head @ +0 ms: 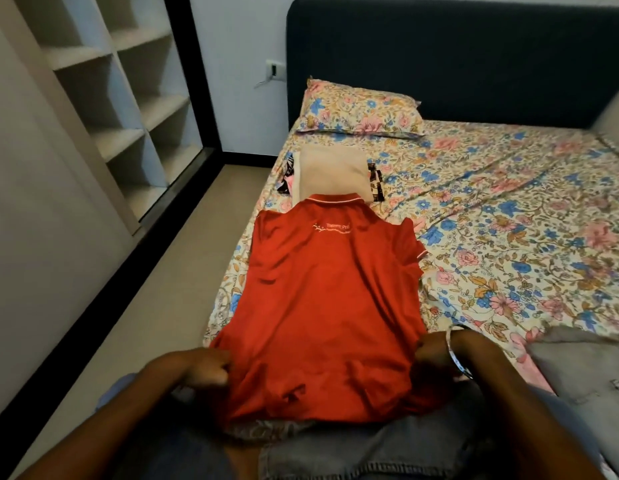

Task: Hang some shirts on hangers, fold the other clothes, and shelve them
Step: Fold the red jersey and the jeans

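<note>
On bed, near edge, 6 to 9 o'clock of frame: red shirt (321,306) laid flat, back up, collar toward 12, hem toward the person. Left hand (211,367) grips hem corner at 8 o'clock, fingers curled into cloth. Right hand (434,353) grips opposite hem corner at 4 o'clock, curled likewise; bangle (457,362) on that wrist.

Handling, by look: light knit, soft and limp, slight sheen so probably slippery over the sheet (508,220). No stiffness; sags wherever unsupported. Best hold seems the hem corners or shoulders, pinched through both layers.

Folded stack (332,174) at 12 o'clock of shirt, touching collar; beige piece on top, patterned ones beneath mostly hidden. Grey garment (585,368) at 3 o'clock, cut off by frame. Shelves (134,98) at 10 o'clock. Shirt's left sleeve tucked or hidden; fingertips buried in cloth. No hangers visible.
</note>
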{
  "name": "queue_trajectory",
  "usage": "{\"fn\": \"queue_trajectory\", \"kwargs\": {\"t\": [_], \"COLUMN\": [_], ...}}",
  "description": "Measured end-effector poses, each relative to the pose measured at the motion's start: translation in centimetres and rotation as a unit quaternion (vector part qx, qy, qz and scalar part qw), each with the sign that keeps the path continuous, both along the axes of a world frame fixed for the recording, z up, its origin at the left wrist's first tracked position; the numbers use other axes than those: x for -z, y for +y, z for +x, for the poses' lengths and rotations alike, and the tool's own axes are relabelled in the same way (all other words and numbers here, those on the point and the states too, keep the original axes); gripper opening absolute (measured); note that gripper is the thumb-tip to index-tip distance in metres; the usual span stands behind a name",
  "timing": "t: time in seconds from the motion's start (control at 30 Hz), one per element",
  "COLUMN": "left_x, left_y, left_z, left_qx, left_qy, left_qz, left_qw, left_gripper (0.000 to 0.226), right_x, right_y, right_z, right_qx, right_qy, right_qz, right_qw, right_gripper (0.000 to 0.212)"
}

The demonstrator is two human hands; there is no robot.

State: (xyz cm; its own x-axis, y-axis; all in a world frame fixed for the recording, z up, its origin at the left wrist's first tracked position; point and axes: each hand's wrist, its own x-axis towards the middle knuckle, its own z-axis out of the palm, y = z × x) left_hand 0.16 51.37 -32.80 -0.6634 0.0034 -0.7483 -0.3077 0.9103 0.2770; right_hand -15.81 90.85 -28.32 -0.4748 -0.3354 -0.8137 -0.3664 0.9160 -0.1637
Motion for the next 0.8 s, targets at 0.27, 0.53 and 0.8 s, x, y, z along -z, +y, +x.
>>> {"fn": "queue_trajectory", "kwargs": {"t": [0.27, 0.53, 0.8], "left_x": [2.3, 6.5, 5.2], "left_y": [0.1, -0.6, -1.6], "left_z": [-3.7, -4.9, -7.8], "left_qx": [-0.287, -0.317, -0.535], "left_qy": [0.430, 0.364, 0.172], "left_qz": [0.019, 0.125, 0.470], "left_qw": [0.856, 0.867, 0.680], "left_gripper": [0.028, 0.041, 0.044], "right_x": [-2.4, -1.8, 0.6], "right_y": [-12.3, -32.0, -39.6], "right_z": [-3.1, -12.4, -21.7], "right_qx": [-0.012, -0.012, -0.082], "right_qy": [0.121, 0.302, 0.215], "right_qz": [-0.161, -0.313, -0.020], "right_qw": [0.979, 0.900, 0.973], "right_gripper": [0.053, 0.041, 0.055]}}
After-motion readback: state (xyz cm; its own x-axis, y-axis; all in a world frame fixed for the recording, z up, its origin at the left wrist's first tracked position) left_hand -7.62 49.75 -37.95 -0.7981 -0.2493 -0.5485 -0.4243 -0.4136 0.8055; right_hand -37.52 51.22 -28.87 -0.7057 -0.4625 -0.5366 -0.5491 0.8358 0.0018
